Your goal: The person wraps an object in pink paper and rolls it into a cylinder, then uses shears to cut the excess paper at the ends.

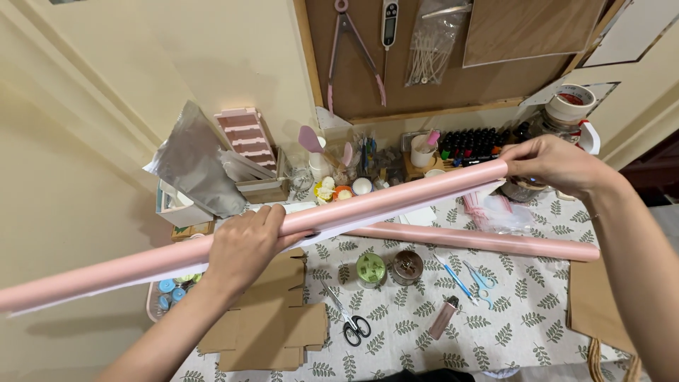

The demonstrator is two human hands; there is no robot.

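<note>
Long pink roll of paper [396, 199], a tube with a white inner edge showing, is held level above the surface [537, 318], running from lower left to upper right. Left hand [244, 244] wraps over it near the middle, grip closed around the tube; right hand [555, 164] pinches the far end, fingers curled over the top. Two spaced holds likely keep so long a roll from sagging or unrolling. Second pink roll [488, 242] lies flat on the leaf-print cloth just beyond. Below: black-handled scissors [351, 322], blue scissors [472, 279], flat brown cardboard pieces [272, 325], two small round tins [389, 269].
</note>
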